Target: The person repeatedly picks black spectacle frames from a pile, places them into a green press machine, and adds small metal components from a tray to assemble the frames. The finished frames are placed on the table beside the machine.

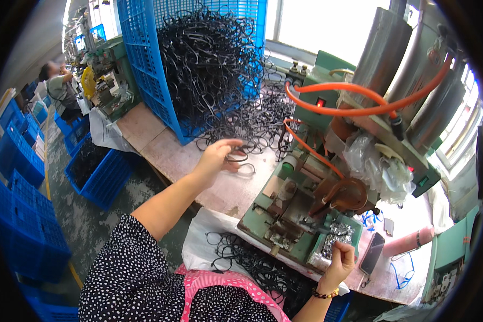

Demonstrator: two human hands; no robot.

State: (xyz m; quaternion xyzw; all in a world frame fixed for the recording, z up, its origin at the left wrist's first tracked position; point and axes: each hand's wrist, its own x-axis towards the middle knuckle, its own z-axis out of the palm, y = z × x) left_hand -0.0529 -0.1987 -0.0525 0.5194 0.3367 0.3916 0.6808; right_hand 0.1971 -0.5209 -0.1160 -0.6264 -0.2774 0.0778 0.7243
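Near windows (338, 27), my counter (222, 193) lies bare between its front edge and my left hand (219, 158), holding a black loop (237, 159), while my right hand (341, 264) pinches, contents unclear, by the tray (357, 234).

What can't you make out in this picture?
- Right hand, head view: whether its fingertips pinch anything; too small to tell.
- Metal parts, head view: individual shapes; too small.
- Blue crate, head view: much of its inside, hidden by piled black loops.
- Distant person, head view: anything held; too small and blurred.
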